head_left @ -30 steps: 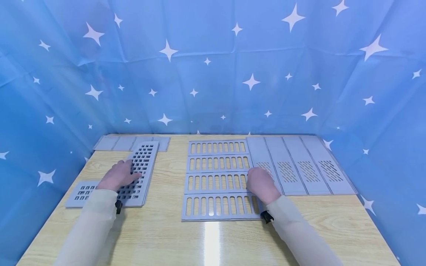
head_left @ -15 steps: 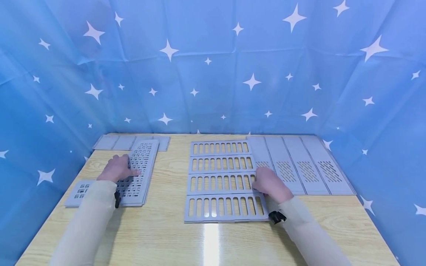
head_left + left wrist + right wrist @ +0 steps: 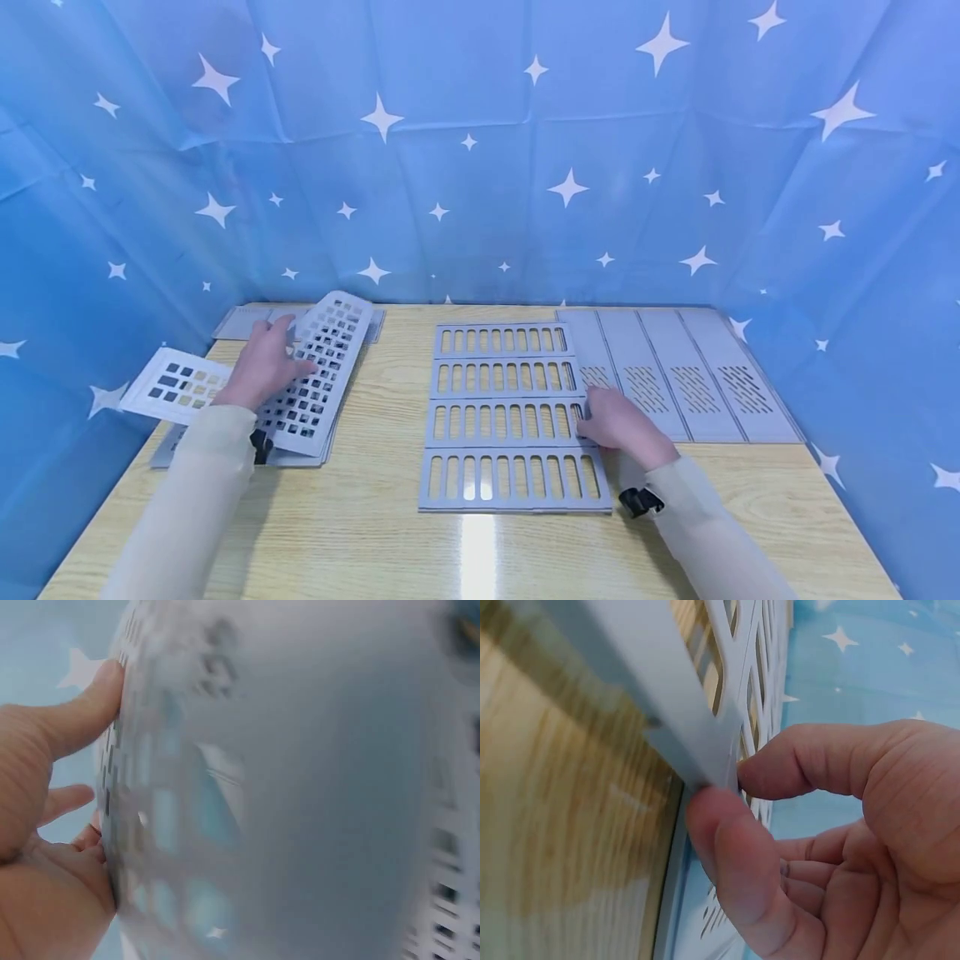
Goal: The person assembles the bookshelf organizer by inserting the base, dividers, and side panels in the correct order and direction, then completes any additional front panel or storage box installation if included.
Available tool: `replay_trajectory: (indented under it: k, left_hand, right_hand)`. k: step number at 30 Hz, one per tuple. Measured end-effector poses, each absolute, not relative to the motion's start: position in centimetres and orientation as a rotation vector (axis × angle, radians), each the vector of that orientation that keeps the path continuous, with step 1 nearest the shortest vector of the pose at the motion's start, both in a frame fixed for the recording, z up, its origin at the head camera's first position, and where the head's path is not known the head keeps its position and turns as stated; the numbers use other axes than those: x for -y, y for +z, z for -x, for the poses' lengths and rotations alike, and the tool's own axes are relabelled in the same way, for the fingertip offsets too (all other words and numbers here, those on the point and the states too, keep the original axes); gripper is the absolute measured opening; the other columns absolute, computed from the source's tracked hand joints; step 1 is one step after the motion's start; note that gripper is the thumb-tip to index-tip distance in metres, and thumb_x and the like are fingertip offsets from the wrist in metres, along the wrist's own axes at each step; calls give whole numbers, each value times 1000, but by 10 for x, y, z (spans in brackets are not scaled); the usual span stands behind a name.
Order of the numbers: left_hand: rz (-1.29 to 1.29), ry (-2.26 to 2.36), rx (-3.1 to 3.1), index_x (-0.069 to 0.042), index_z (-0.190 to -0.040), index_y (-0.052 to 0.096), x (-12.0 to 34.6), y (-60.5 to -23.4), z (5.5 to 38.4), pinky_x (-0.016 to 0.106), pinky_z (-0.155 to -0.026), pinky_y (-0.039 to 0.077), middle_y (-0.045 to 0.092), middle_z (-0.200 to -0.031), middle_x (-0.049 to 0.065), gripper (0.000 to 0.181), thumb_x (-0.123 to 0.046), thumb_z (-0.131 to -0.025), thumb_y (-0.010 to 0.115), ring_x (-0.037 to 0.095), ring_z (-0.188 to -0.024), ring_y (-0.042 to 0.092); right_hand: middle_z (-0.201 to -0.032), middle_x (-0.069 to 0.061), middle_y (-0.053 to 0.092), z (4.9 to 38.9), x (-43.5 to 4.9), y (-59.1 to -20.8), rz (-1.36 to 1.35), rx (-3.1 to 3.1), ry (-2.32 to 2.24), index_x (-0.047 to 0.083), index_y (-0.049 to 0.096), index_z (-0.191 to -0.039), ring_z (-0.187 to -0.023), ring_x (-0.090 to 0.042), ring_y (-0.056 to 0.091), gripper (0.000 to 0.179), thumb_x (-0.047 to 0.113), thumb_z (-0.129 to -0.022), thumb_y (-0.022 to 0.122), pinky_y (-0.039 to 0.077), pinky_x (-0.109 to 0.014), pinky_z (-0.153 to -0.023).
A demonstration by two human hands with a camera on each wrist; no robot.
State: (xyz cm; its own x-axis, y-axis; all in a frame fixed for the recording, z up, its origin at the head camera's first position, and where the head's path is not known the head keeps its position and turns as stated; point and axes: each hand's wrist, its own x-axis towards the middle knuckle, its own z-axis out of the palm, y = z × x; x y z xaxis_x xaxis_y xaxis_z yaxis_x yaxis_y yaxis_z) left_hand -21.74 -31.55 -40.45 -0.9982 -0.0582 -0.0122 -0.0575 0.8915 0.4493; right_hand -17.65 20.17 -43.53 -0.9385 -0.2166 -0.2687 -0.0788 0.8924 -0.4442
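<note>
My left hand (image 3: 262,367) holds a grey panel with square cut-outs (image 3: 330,367), thumb on one face and fingers behind. One perforated section rises to the right of the hand; another perforated section (image 3: 176,387) sticks out left, tilted up off a similar grey piece below. The left wrist view shows the holed face (image 3: 157,810) close up and blurred. My right hand (image 3: 622,425) pinches the right edge of a grey panel with rows of long slots (image 3: 510,423) between thumb and index finger. In the right wrist view this slotted panel's edge (image 3: 716,742) sits between those fingertips.
Grey panels with slanted slits (image 3: 697,387) lie side by side at the back right, beside the slotted panel. Plain grey pieces (image 3: 243,323) lie at the back left. A blue star-patterned curtain (image 3: 480,167) surrounds the wooden table (image 3: 375,517).
The left hand has lifted the square-holed panel, and its left section has tilted up. The right hand has drawn the slotted panel to the right and slightly nearer.
</note>
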Motion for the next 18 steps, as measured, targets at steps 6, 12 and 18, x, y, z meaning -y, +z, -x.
replay_trajectory:
  k: [6, 12, 18]
  left_hand:
    - [15, -800, 3000, 9, -150, 42, 299, -379, 216, 64, -101, 44, 50, -138, 35, 63, -15, -98, 69, 49, -121, 53]
    - [45, -910, 2960, 1, -132, 51, 279, -360, 213, 48, -76, 50, 62, -111, 24, 31, -19, -108, 55, 37, -93, 63]
    - [98, -1101, 2796, -5, -138, 52, 257, -349, 213, 53, -81, 55, 67, -126, 25, 33, -24, -110, 50, 43, -107, 69]
  right_hand:
    - [-61, -9, 59, 173, -205, -437, 246, -2727, -684, -6, 57, -104, -44, -18, 57, 20, 5, -90, 64, 46, -30, -44]
    - [-66, -9, 58, 173, -206, -438, 268, -2736, -643, -8, 56, -106, -48, -18, 56, 24, 7, -89, 66, 45, -30, -47]
    - [-72, -8, 56, 174, -209, -433, 283, -2712, -558, -4, 58, -104, -56, -19, 53, 23, 8, -88, 69, 44, -31, -51]
